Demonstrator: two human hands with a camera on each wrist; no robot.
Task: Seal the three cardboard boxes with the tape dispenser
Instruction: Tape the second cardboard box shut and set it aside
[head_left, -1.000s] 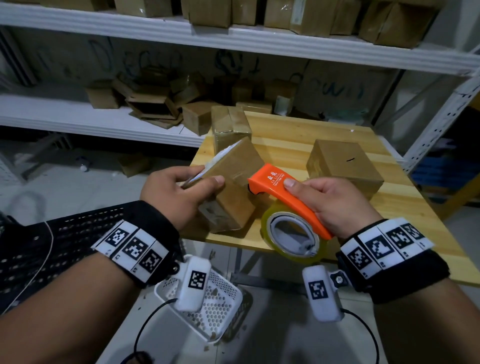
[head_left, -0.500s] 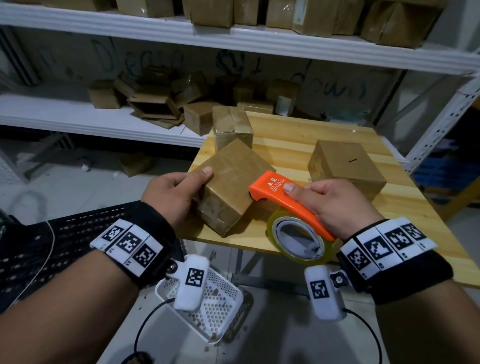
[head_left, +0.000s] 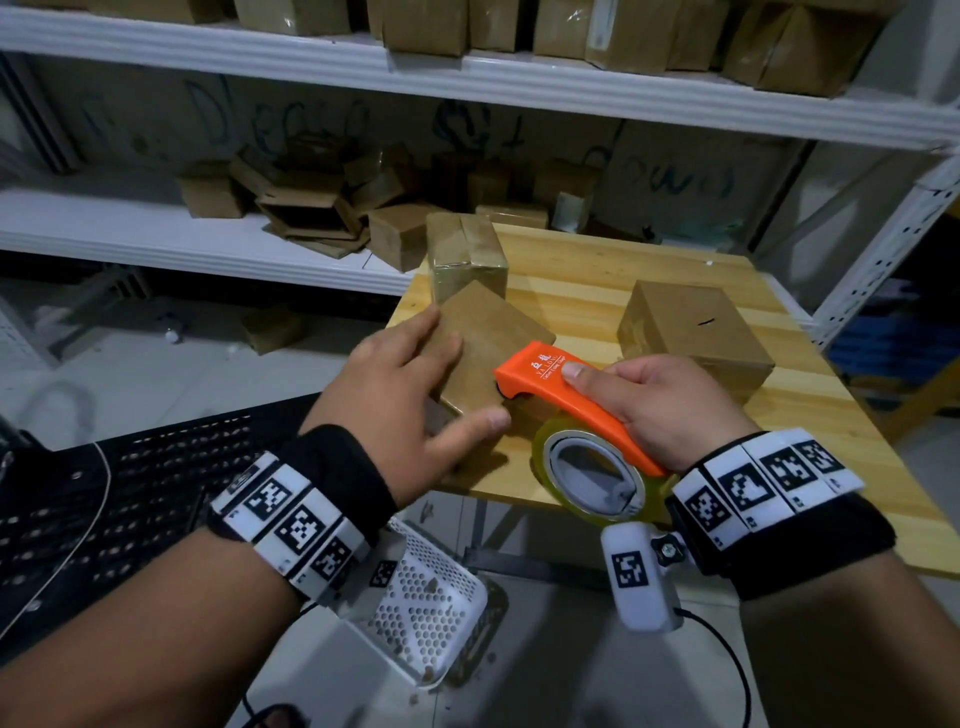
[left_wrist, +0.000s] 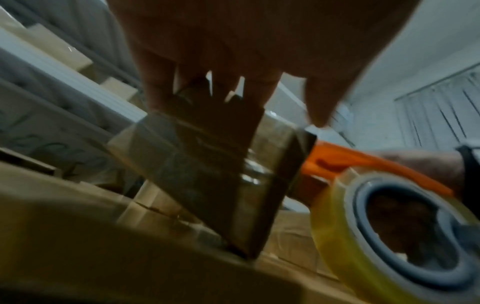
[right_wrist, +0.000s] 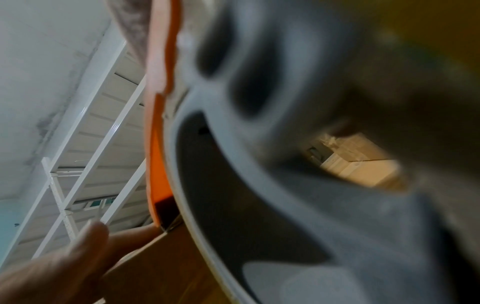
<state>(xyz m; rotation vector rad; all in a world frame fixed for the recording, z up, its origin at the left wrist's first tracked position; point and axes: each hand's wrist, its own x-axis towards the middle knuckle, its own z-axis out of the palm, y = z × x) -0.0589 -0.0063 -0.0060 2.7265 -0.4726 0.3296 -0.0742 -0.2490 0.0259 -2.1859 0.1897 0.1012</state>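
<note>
A white metal shelving rack (head_left: 467, 78) stacked with brown cartons runs behind a light wooden table (head_left: 597, 270). On that table sit three brown cardboard boxes: a tape-wrapped one (head_left: 465, 257) at the far left edge, a plain one (head_left: 693, 338) to the right, well apart, and a tilted one (head_left: 493, 338) at the near left corner, resting on a lower edge. The left hand (head_left: 402, 395) lies on the tilted box with fingers spread wide and straight, thumb along its near side. The right hand (head_left: 657, 402) grips an orange plastic tape dispenser (head_left: 566, 395) carrying a yellowish roll of clear tape (head_left: 592, 470), its nose touching the tilted box's right side
</note>
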